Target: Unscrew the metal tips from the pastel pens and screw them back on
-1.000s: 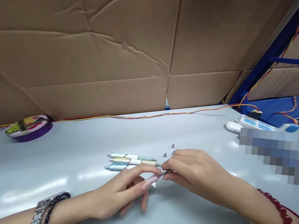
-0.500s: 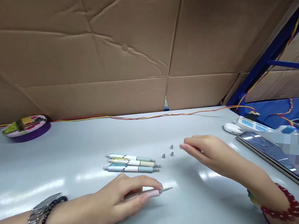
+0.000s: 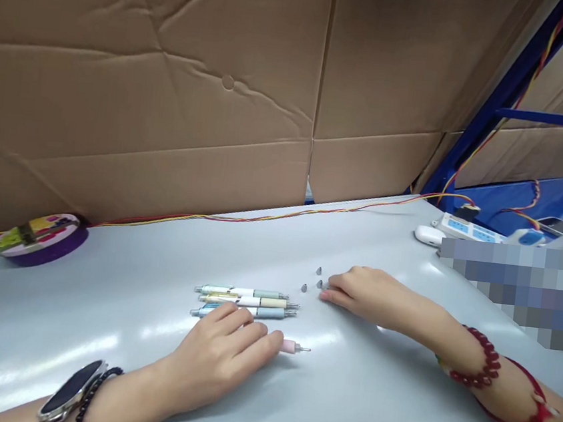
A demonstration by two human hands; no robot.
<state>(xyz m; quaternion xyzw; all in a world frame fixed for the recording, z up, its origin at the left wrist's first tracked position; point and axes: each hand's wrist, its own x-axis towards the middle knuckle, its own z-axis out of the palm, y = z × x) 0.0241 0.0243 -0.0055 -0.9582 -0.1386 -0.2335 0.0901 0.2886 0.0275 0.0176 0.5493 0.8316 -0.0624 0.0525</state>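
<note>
My left hand (image 3: 229, 350) is closed around a pink pen (image 3: 288, 347), whose thin bare metal point sticks out to the right. Most of its barrel is hidden under my fingers. Over the table, my right hand (image 3: 373, 294) has thumb and forefinger close together around a small grey metal pen tip, mostly covered by the fingers. Three cone-shaped metal pen tips stand just to its left: a rear one (image 3: 319, 271), a left one (image 3: 304, 288) and one nearest my fingertips (image 3: 319, 284). Green (image 3: 267, 295), yellow (image 3: 272, 303) and blue (image 3: 271, 313) pens lie side by side beyond my left hand.
A purple-edged round box (image 3: 50, 250) sits at the far left. Red and yellow wires (image 3: 260, 218) run along the table's back edge below cardboard (image 3: 173, 92). At right are a white mouse-like object (image 3: 428, 235), a power strip (image 3: 468, 228) and a blurred-out patch.
My left hand has turned palm-down over the pink pen, showing less of it, and reaches over the blue pen's left part. My right hand has moved left, closer to the metal tips.
</note>
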